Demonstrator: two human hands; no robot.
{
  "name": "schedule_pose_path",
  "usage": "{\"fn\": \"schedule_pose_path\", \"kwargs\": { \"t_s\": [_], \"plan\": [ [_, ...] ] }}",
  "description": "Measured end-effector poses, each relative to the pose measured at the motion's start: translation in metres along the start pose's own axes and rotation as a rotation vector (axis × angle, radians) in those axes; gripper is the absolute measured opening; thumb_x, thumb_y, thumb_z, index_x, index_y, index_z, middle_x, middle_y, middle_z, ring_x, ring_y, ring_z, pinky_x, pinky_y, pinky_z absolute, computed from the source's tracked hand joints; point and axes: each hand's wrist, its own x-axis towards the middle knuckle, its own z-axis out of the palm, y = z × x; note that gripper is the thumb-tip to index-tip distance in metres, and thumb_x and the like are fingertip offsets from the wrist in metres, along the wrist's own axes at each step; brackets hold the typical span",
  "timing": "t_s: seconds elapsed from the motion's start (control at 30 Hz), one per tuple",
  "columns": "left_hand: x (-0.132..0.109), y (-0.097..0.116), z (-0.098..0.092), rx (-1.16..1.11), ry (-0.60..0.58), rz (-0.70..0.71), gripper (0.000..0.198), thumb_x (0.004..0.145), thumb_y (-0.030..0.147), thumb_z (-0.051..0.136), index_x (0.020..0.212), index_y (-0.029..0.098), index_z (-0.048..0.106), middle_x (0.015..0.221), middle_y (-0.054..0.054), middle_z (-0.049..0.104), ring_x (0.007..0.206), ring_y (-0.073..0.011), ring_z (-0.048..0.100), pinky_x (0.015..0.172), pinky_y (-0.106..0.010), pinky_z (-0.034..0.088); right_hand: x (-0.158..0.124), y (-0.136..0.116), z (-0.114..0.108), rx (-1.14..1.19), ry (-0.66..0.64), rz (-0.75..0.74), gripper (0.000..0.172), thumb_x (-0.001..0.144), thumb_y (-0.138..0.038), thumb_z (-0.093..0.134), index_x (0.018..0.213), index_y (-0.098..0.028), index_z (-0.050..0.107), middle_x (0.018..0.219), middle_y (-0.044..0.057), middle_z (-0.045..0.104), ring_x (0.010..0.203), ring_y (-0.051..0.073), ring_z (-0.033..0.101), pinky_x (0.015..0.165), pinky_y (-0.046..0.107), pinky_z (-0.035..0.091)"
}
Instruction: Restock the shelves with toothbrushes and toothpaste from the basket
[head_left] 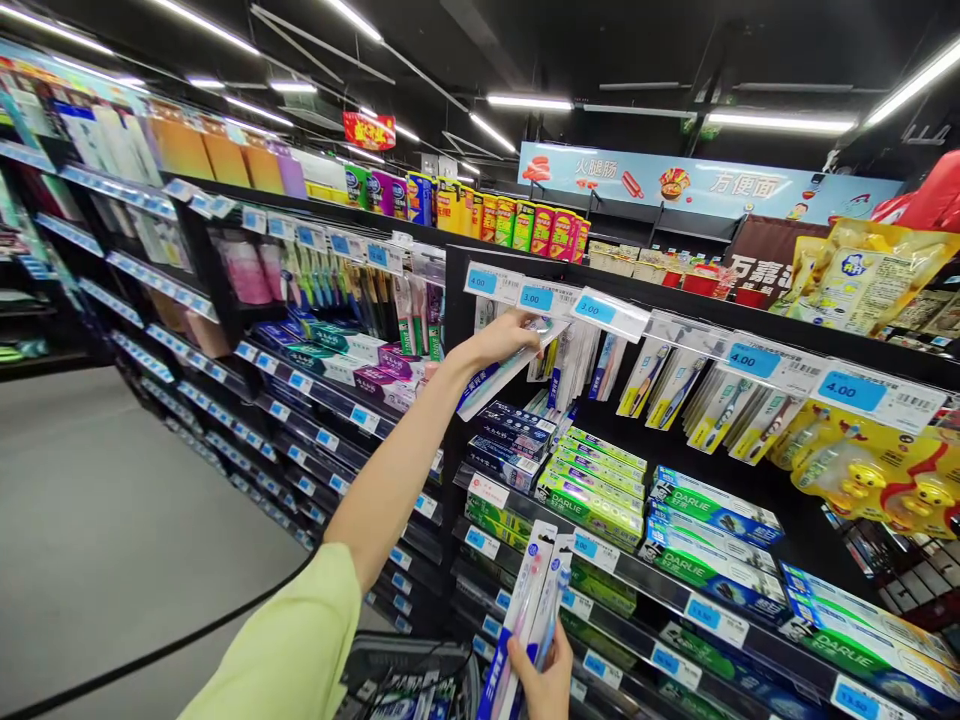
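Observation:
My left hand (504,340) is raised at the hanging toothbrush row, its fingers closed on a packaged toothbrush (484,385) that tilts down to the left, just under the price tags (541,298). Lower down, my right hand (546,672) grips two packaged toothbrushes (525,610), one pinkish and one blue, held upright with the thumb across their fronts. More packaged toothbrushes (568,365) hang beside my left hand. Green toothpaste boxes (592,485) are stacked on the shelf between my two hands.
A dark basket (457,655) with packages inside is at the bottom centre. Darlie boxes (712,545) line the shelf to the right. Yellow duck packs (862,480) hang at the far right. A long shelf (187,290) runs along the left beside a grey floor (112,530). A black cord crosses the lower left.

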Motion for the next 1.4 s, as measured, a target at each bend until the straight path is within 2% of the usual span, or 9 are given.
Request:
{"fn": "schedule_pose_path", "kwargs": {
  "t_s": [0.23, 0.37, 0.53, 0.63, 0.83, 1.0, 1.23, 1.3, 1.4],
  "plan": [
    [0.003, -0.037, 0.017, -0.077, 0.151, 0.099, 0.068, 0.063, 0.013, 0.066, 0.132, 0.018, 0.064, 0.124, -0.010, 0.071, 0.116, -0.0296, 0.065, 0.107, -0.045, 0.049, 0.003, 0.008, -0.003, 0.006, 0.025, -0.031, 0.090, 0.050, -0.072, 0.091, 0.117, -0.015, 0.074, 0.094, 0.010, 0.079, 0.099, 0.031, 0.073, 0.088, 0.036, 0.060],
    [0.012, -0.060, 0.033, -0.075, 0.193, 0.138, 0.063, 0.069, 0.018, 0.070, 0.131, 0.021, 0.063, 0.125, -0.010, 0.068, 0.118, -0.0265, 0.064, 0.108, -0.044, 0.049, 0.002, 0.011, -0.005, 0.034, 0.056, -0.028, 0.092, 0.048, -0.071, 0.092, 0.118, -0.015, 0.073, 0.092, 0.010, 0.079, 0.100, 0.032, 0.073, 0.087, 0.036, 0.060],
    [0.024, -0.071, 0.051, 0.241, 0.429, 0.165, 0.050, 0.073, 0.019, 0.075, 0.122, 0.019, 0.068, 0.126, -0.012, 0.065, 0.118, -0.0293, 0.062, 0.108, -0.046, 0.049, 0.003, 0.020, -0.009, 0.056, 0.091, -0.010, 0.088, 0.048, -0.072, 0.092, 0.112, -0.015, 0.074, 0.100, 0.012, 0.080, 0.102, 0.033, 0.073, 0.091, 0.038, 0.059],
    [0.031, -0.070, 0.060, 0.434, 0.506, 0.154, 0.039, 0.076, 0.021, 0.077, 0.114, 0.016, 0.071, 0.122, -0.014, 0.066, 0.119, -0.0323, 0.062, 0.109, -0.048, 0.049, 0.004, 0.028, -0.013, 0.047, 0.122, 0.003, 0.090, 0.046, -0.071, 0.093, 0.112, -0.014, 0.073, 0.106, 0.014, 0.079, 0.100, 0.033, 0.074, 0.090, 0.039, 0.059],
    [0.037, -0.071, 0.071, 0.544, 0.505, 0.119, 0.040, 0.084, 0.028, 0.074, 0.122, 0.016, 0.068, 0.128, -0.017, 0.065, 0.129, -0.0373, 0.057, 0.114, -0.052, 0.045, 0.006, 0.042, -0.020, 0.018, 0.189, 0.016, 0.093, 0.044, -0.071, 0.093, 0.114, -0.014, 0.071, 0.112, 0.015, 0.078, 0.105, 0.035, 0.073, 0.091, 0.038, 0.059],
    [0.034, -0.077, 0.066, 0.583, 0.483, 0.122, 0.044, 0.086, 0.032, 0.072, 0.127, 0.018, 0.066, 0.135, -0.017, 0.061, 0.129, -0.0385, 0.057, 0.112, -0.054, 0.047, 0.002, 0.038, -0.016, 0.007, 0.192, 0.014, 0.093, 0.045, -0.072, 0.093, 0.115, -0.014, 0.071, 0.114, 0.014, 0.078, 0.107, 0.035, 0.073, 0.091, 0.038, 0.059],
    [0.007, -0.082, 0.054, 0.543, 0.505, 0.220, 0.061, 0.084, 0.028, 0.076, 0.140, 0.021, 0.053, 0.141, -0.015, 0.052, 0.132, -0.0333, 0.054, 0.108, -0.051, 0.052, 0.000, 0.036, -0.016, -0.007, 0.117, 0.015, 0.086, 0.051, -0.066, 0.093, 0.115, -0.014, 0.071, 0.113, 0.014, 0.078, 0.108, 0.035, 0.073, 0.091, 0.036, 0.060],
    [-0.014, -0.075, 0.057, 0.538, 0.542, 0.237, 0.062, 0.086, 0.029, 0.075, 0.143, 0.023, 0.050, 0.141, -0.014, 0.051, 0.133, -0.0320, 0.053, 0.105, -0.048, 0.054, 0.000, 0.036, -0.017, -0.001, 0.066, 0.035, 0.082, 0.053, -0.063, 0.093, 0.115, -0.013, 0.071, 0.115, 0.015, 0.078, 0.107, 0.035, 0.074, 0.092, 0.036, 0.060],
    [-0.058, -0.057, 0.069, 0.479, 0.550, 0.224, 0.044, 0.092, 0.030, 0.067, 0.134, 0.025, 0.057, 0.132, -0.012, 0.057, 0.122, -0.0275, 0.060, 0.093, -0.042, 0.060, -0.003, 0.030, -0.014, 0.017, 0.051, 0.049, 0.078, 0.056, -0.059, 0.093, 0.115, -0.014, 0.071, 0.114, 0.014, 0.078, 0.106, 0.034, 0.074, 0.094, 0.038, 0.059]
  ]
}}
